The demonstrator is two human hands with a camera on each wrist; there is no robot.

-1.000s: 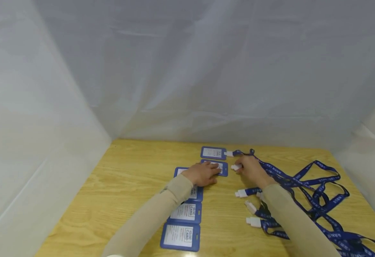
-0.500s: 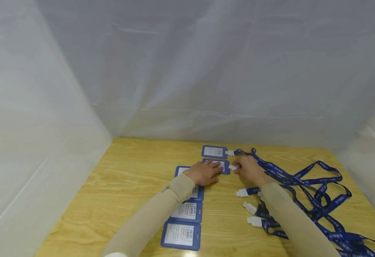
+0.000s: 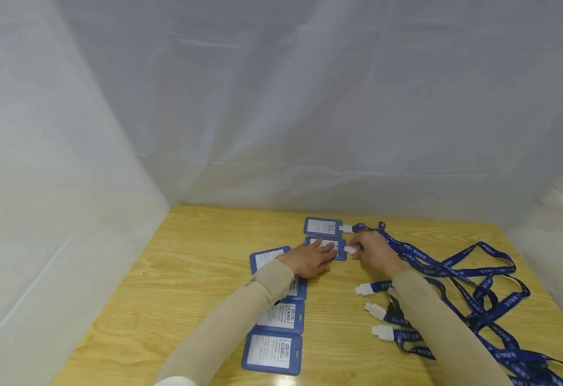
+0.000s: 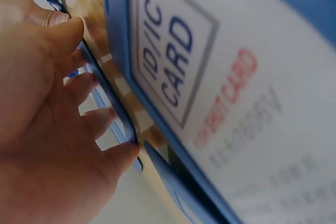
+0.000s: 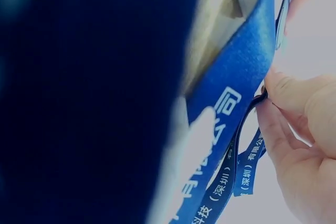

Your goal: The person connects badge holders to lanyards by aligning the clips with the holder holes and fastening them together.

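Observation:
My left hand (image 3: 307,259) lies with fingers spread on a blue badge holder (image 3: 342,251) near the back of the table. In the left wrist view, the fingertips of that hand (image 4: 47,108) are along a holder's edge, and a large ID card holder (image 4: 210,77) fills the right side. My right hand (image 3: 376,252) pinches the white clip (image 3: 351,250) of a navy lanyard, its tip at the holder's slotted end. The right wrist view has blue strap (image 5: 231,82) running beside the fingers. Behind, another badge holder (image 3: 323,226) has a lanyard's white clip (image 3: 346,228) at its end.
A column of badge holders (image 3: 272,351) runs down the middle, partly under the left sleeve; one tilted holder (image 3: 267,257) sticks out left. Tangled navy lanyards (image 3: 503,310) cover the right, several white clips (image 3: 382,332) pointing left. White sheeting (image 3: 281,134) encloses the table.
My right hand has brought the clip left, up to the holder's slotted end. The holder beside my left wrist has swung out leftward and now lies tilted. My left hand stays on its holder.

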